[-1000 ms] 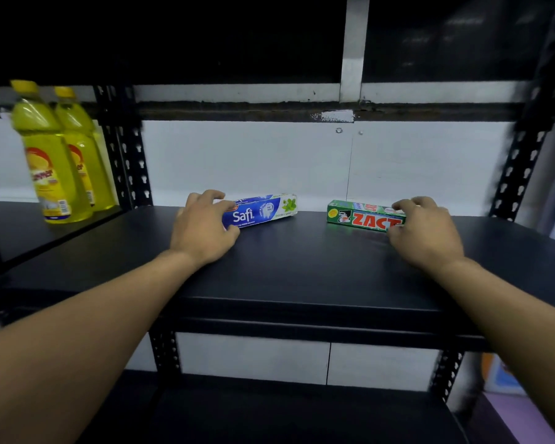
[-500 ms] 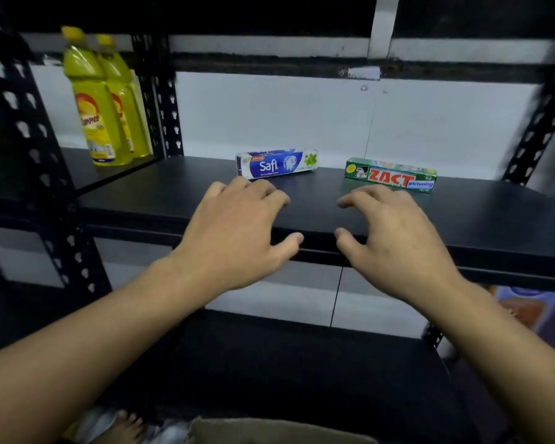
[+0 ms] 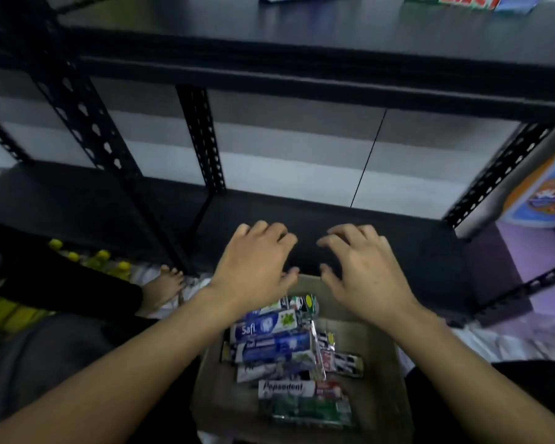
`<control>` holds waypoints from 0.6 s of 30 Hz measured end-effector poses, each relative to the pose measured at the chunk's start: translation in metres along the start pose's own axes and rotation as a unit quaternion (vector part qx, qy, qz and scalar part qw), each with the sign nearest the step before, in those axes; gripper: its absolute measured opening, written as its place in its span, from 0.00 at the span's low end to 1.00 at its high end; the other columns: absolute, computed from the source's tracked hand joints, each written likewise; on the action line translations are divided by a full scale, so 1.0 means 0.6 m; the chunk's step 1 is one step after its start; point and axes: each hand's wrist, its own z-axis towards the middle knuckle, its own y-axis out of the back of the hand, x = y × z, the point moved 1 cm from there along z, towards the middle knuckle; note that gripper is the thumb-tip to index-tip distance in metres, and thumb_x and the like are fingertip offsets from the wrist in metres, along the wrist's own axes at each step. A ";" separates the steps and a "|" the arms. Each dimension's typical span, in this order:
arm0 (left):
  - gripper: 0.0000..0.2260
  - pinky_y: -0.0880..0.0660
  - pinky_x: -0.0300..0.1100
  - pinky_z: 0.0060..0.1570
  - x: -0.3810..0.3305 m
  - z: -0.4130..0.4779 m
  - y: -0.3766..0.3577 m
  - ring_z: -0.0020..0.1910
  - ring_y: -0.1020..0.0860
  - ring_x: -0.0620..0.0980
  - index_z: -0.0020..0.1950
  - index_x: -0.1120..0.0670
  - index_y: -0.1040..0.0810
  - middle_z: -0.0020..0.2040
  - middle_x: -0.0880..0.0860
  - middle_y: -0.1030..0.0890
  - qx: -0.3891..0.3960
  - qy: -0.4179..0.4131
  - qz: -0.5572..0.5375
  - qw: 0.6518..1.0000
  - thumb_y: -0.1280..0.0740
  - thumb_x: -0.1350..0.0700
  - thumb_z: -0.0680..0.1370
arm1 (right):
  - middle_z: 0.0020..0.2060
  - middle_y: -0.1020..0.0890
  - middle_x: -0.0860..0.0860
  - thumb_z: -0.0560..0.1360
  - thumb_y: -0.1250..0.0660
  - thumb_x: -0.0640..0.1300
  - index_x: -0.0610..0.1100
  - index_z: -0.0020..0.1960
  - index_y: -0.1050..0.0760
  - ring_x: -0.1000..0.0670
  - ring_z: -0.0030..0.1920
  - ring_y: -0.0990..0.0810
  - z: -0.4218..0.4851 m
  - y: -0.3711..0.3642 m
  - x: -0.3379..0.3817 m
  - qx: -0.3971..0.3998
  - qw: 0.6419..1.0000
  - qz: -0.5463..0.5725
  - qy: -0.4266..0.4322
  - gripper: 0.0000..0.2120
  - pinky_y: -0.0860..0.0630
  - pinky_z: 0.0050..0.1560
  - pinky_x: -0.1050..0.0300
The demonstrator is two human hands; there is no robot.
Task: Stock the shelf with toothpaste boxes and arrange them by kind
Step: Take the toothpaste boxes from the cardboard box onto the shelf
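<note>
Dim, motion-blurred, wide-angle edge distortion.

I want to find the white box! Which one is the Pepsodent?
Look in the cardboard box below both hands. Near its front lies the Pepsodent box, just above a green box. It alone is white with that name; the Safi boxes are blue.

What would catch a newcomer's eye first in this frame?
Two bare hands, the left hand and right hand, both empty with fingers spread, hover over an open cardboard box at bottom centre. Inside it lies a jumble of toothpaste boxes, including a blue Safi box and a Pepsodent box. A black shelf spans the top.
</note>
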 end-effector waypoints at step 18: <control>0.25 0.33 0.49 0.64 0.009 -0.066 -0.440 0.68 0.32 0.52 0.75 0.50 0.35 0.71 0.49 0.32 0.203 0.116 -0.216 0.948 0.35 0.45 0.80 | 0.64 0.25 0.51 0.75 0.31 0.55 0.54 0.72 0.36 0.50 0.60 0.26 -0.153 -0.357 -0.044 0.322 0.913 0.203 -0.146 0.28 0.24 0.57 0.51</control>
